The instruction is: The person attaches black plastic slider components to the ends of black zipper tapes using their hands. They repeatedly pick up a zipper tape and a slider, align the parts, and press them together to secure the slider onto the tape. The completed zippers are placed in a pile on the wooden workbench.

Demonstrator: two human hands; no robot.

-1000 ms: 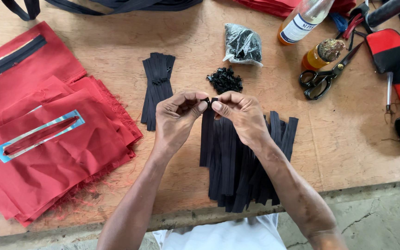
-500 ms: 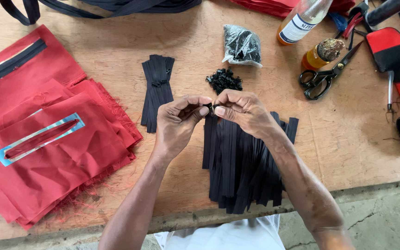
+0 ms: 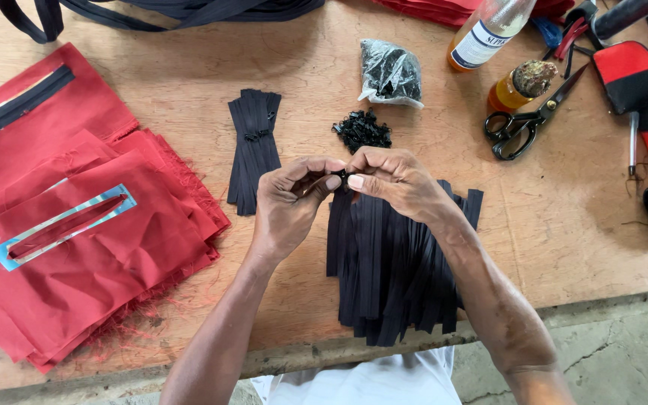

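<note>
My left hand (image 3: 288, 202) and my right hand (image 3: 393, 180) meet fingertip to fingertip above the wooden table (image 3: 564, 225). Between them they pinch a small black zipper slider (image 3: 341, 178) and the end of a black zipper strip. Beneath my hands lies a fanned pile of black zipper strips (image 3: 391, 270). A heap of loose black sliders (image 3: 362, 132) sits just beyond my fingers. A smaller bundle of black zipper strips (image 3: 253, 150) with sliders on them lies to the left.
Red fabric pieces (image 3: 76, 225) with a blue-edged slot template (image 3: 61, 225) cover the left side. A clear bag of black sliders (image 3: 390, 73), a bottle (image 3: 489, 34), a small jar (image 3: 520, 85), scissors (image 3: 526, 120) and red-and-black items (image 3: 639, 82) stand at the back right. The table's front edge is close to my body.
My hands stay joined over the pile, shifting only slightly while working the slider and strip; nothing else on the table has moved.
</note>
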